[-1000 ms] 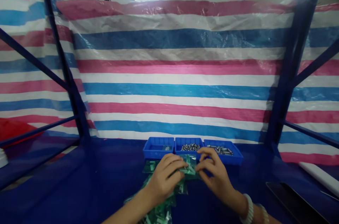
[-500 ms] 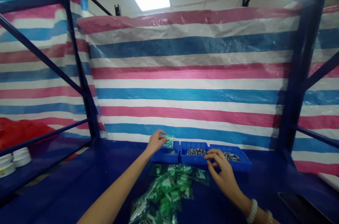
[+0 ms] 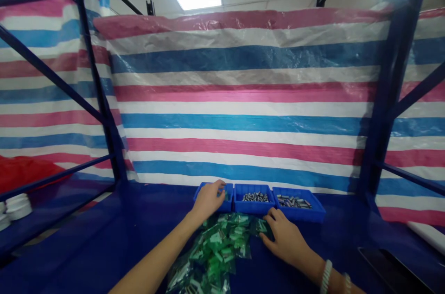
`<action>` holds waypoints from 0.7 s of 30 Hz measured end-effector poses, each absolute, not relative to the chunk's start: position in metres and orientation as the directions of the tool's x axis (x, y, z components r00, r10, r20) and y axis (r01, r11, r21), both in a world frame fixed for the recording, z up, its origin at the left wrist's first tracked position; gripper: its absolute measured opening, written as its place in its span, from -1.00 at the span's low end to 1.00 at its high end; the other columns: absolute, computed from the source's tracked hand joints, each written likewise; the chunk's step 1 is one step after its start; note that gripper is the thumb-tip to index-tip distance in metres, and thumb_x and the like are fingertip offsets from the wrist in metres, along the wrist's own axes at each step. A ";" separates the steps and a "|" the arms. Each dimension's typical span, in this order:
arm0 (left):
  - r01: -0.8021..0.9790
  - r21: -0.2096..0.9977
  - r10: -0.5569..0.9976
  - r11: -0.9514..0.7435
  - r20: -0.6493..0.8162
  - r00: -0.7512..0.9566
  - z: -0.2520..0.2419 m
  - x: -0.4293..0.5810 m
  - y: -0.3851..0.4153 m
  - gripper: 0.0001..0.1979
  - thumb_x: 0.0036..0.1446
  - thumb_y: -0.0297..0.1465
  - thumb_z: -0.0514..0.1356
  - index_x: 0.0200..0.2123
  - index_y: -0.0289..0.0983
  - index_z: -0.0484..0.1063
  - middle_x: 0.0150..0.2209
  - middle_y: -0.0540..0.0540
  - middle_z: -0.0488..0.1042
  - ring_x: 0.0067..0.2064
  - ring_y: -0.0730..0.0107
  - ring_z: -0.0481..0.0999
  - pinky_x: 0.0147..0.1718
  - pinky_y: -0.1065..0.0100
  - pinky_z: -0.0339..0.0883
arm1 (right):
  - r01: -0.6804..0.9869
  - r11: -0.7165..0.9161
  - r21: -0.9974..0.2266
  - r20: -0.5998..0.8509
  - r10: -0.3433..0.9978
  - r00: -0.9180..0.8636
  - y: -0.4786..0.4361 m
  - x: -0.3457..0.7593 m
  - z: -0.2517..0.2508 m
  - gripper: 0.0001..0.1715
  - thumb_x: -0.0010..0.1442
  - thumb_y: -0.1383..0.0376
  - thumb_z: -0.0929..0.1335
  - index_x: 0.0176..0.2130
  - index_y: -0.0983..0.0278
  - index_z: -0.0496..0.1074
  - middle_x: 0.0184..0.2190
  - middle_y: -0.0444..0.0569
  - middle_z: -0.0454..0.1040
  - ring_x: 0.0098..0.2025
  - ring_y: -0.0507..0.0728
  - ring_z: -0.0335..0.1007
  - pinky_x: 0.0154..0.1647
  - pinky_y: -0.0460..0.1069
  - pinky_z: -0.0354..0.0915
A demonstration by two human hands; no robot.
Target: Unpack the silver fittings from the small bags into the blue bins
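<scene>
My left hand (image 3: 209, 200) reaches over the left blue tray (image 3: 200, 192), fingers curled at its rim with a bit of green packet showing under them. My right hand (image 3: 284, 238) rests on the blue table with its fingertips on a small green bag (image 3: 261, 226) at the right edge of a pile of green plastic packets (image 3: 216, 251). The middle blue tray (image 3: 254, 205) and the right blue tray (image 3: 311, 213) hold several small grey metal parts. A white bead bracelet (image 3: 326, 276) is on my right wrist.
A pink, blue and white striped tarp (image 3: 243, 99) hangs behind the trays. Dark blue rack posts (image 3: 382, 113) stand at both sides. White round containers (image 3: 15, 206) sit on a shelf at far left. A dark flat object (image 3: 389, 264) lies at lower right.
My left hand carried a green packet from the pile to the left tray and now lowers into it. My right hand dropped from the middle tray's front edge to the pile's right edge.
</scene>
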State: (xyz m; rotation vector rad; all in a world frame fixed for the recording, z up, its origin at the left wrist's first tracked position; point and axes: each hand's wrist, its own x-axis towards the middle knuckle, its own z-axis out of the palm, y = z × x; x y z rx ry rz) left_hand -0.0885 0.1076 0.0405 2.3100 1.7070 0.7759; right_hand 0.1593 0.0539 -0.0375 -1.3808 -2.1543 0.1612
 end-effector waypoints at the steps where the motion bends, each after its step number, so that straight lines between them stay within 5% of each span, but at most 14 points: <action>1: 0.807 0.452 0.911 -0.379 0.334 0.241 0.039 -0.083 0.097 -0.72 0.15 -0.50 0.11 -0.06 -0.24 0.42 -0.13 -0.13 0.58 -0.10 0.23 0.55 -0.09 0.27 0.38 | 0.764 0.456 -0.457 0.391 0.874 -0.289 0.055 0.160 -0.039 -0.74 0.03 0.29 0.34 -0.23 0.31 0.45 -0.14 0.17 0.39 -0.07 0.32 0.31 -0.11 0.13 0.27; 6: 0.643 0.552 0.842 -0.531 0.432 0.324 0.025 -0.060 0.052 -0.75 0.09 -0.52 0.09 -0.18 -0.20 0.45 -0.20 -0.09 0.59 -0.18 0.24 0.58 -0.16 0.26 0.43 | 0.476 0.395 -0.786 0.348 0.918 -0.187 0.067 0.163 -0.042 -0.74 -0.19 0.40 0.39 -0.38 0.26 0.34 -0.46 -0.13 0.34 -0.42 0.10 0.27 -0.39 -0.02 0.19; 13: 0.325 0.818 0.880 -0.475 0.438 0.184 0.019 -0.053 0.039 -0.85 0.05 -0.47 0.15 -0.25 -0.24 0.43 -0.26 -0.14 0.55 -0.24 0.24 0.55 -0.23 0.23 0.43 | 0.215 0.338 -0.916 0.321 0.941 -0.110 0.073 0.161 -0.036 -0.72 -0.01 0.18 0.38 -0.41 0.22 0.18 -0.56 -0.22 0.28 -0.48 0.06 0.31 -0.45 -0.06 0.24; 18: 0.141 0.958 0.963 -0.251 0.233 0.136 0.011 -0.043 0.029 -0.60 -0.08 -0.36 0.32 -0.13 -0.26 0.34 -0.15 -0.18 0.38 -0.22 0.28 0.49 -0.35 0.35 0.39 | -0.285 0.075 -0.956 0.112 0.987 -0.119 0.047 0.138 -0.028 -0.39 -0.19 0.13 0.54 -0.19 0.20 0.28 -0.43 -0.18 0.40 -0.46 0.06 0.39 -0.45 -0.02 0.37; 21: 0.031 0.982 0.976 -0.186 0.181 0.124 0.009 -0.041 0.026 -0.55 -0.10 -0.36 0.35 -0.11 -0.22 0.32 -0.18 -0.09 0.33 -0.39 0.48 0.44 -0.41 0.41 0.33 | -0.389 -0.061 -0.919 0.016 0.981 -0.192 0.027 0.128 -0.016 -0.25 -0.24 0.24 0.58 -0.05 0.16 0.32 -0.43 -0.20 0.40 -0.43 0.07 0.43 -0.36 0.02 0.44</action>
